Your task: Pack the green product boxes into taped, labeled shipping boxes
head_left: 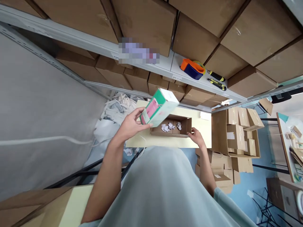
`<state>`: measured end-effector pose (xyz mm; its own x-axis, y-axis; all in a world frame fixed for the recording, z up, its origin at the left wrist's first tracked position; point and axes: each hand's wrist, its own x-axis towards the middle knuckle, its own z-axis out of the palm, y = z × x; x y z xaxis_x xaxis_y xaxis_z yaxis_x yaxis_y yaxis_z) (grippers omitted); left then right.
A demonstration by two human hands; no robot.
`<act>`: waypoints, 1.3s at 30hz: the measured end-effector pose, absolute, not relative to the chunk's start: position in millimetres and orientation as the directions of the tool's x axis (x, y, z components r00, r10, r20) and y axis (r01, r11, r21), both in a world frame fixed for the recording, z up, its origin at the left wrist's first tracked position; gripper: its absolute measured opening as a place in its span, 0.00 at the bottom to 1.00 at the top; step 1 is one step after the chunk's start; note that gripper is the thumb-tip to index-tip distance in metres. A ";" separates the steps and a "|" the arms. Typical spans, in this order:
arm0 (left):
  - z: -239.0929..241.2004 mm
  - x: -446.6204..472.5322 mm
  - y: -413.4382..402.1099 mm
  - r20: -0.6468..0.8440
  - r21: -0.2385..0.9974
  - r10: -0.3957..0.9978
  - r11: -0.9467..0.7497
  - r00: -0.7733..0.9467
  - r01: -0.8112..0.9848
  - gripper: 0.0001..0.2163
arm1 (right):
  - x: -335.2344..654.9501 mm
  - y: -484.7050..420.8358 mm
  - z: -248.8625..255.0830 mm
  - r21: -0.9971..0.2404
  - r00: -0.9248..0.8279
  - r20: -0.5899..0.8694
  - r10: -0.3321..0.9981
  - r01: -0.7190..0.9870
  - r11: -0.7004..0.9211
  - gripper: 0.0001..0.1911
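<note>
My left hand [132, 123] grips a green and white product box [159, 107] with a pink item or picture on one side, tilted in the air above the table. Below it lies an open cardboard box [170, 133], long and shallow, its left part hidden behind the product box. Several crumpled pieces of white paper [167, 127] rest on its bottom. At the right end of the cardboard box, the fingers of my right hand [196, 137] close on its near right corner.
The pale yellow table [202, 129] holds a white slip [204, 115]. Overhead, a shelf [175, 64] carries an orange and blue tape dispenser [193, 68], box cutters [216, 84] and stacked cartons. White paper scraps [120, 108] pile up at the left; a large carton of small boxes [219, 132] stands right.
</note>
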<state>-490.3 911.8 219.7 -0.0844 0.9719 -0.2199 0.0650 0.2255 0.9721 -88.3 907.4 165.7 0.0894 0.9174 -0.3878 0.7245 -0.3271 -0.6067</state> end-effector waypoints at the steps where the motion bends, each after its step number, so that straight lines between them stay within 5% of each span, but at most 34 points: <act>1: 226.8 -483.5 911.8 -0.223 0.966 0.975 0.224 -0.016 0.127 0.40 | -90.4 907.1 165.2 -0.619 0.074 -0.396 0.915 0.715 -0.326 0.15; 9: 198.5 -434.2 938.1 -0.198 0.716 0.907 -0.126 0.372 0.686 0.31 | -90.7 909.9 165.7 -0.583 0.025 -0.391 0.920 0.767 -0.269 0.16; 21: 100.7 -376.1 996.8 -0.484 0.541 0.764 -0.122 0.427 0.832 0.23 | -96.5 903.5 166.1 -0.581 -0.024 -0.388 0.921 0.782 -0.225 0.11; 28: 79.9 -363.3 997.0 -0.512 0.500 0.777 -0.076 0.365 0.863 0.24 | -100.4 905.1 174.8 -0.565 -0.011 -0.414 0.910 0.787 -0.247 0.13; 35: 117.3 -386.7 966.9 -0.410 0.522 0.851 -0.076 0.328 0.849 0.24 | -94.3 905.1 183.4 -0.559 0.032 -0.469 0.883 0.763 -0.325 0.12; 39: 145.6 -413.7 922.5 -0.108 0.563 0.990 -0.011 0.086 0.827 0.18 | -88.2 901.6 182.8 -0.567 0.047 -0.488 0.872 0.742 -0.358 0.11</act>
<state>-413.7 922.5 145.6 0.0859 0.9905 -0.1077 0.8267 -0.0105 0.5625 -88.2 901.6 182.8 0.0473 0.8717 -0.4878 0.7420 -0.3576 -0.5671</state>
